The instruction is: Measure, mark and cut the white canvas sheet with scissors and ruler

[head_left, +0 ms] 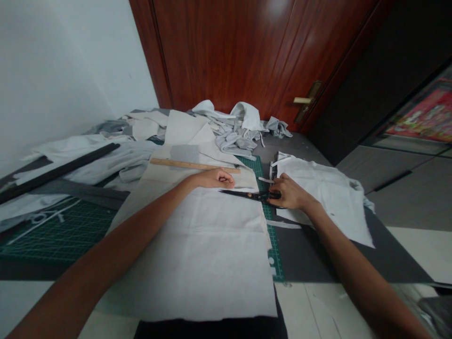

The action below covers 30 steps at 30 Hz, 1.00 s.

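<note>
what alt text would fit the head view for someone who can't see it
A person's right hand holds black scissors at the edge of white fabric on a green cutting mat, while the left hand rests curled on the fabric near a wooden ruler.

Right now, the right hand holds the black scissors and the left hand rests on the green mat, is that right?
Not quite. In the head view the left hand rests on the white cloth, not the green mat. The right hand does hold the black scissors.
</note>
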Each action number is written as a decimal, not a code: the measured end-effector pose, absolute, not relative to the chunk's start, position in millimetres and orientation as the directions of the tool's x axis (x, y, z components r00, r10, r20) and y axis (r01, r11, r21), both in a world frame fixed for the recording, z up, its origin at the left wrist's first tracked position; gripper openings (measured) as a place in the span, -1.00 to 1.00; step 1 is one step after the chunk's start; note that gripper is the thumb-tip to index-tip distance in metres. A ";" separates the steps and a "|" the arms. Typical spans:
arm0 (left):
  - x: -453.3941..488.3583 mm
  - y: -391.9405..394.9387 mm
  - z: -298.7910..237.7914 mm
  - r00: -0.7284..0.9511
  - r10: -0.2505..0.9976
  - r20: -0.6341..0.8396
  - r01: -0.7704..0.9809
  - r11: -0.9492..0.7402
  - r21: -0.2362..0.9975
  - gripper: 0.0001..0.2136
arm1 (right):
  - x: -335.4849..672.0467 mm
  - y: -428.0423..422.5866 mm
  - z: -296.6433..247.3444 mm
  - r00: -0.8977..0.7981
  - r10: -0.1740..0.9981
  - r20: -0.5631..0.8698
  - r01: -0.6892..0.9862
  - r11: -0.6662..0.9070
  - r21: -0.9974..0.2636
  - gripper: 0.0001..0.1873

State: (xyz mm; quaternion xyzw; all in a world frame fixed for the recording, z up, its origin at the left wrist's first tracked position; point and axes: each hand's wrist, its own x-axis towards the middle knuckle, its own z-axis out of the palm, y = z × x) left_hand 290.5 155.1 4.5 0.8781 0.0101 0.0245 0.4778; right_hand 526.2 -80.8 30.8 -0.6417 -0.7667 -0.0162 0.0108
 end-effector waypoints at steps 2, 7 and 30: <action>291.3 155.9 3.0 0.998 0.049 0.025 0.006 -0.545 0.838 -0.53 | 525.0 -79.4 29.9 -0.170 0.985 0.035 0.985 0.169 0.018 -0.66; 292.0 156.3 2.1 0.998 0.053 0.016 0.016 -0.544 0.839 -0.51 | 518.1 -75.5 30.1 -0.170 0.984 0.052 0.985 0.169 0.027 -0.66; 290.6 155.3 4.4 0.999 0.043 0.030 -0.001 -0.561 0.828 -0.52 | 512.5 -69.6 32.0 -0.232 0.968 0.091 0.973 0.230 0.031 -0.61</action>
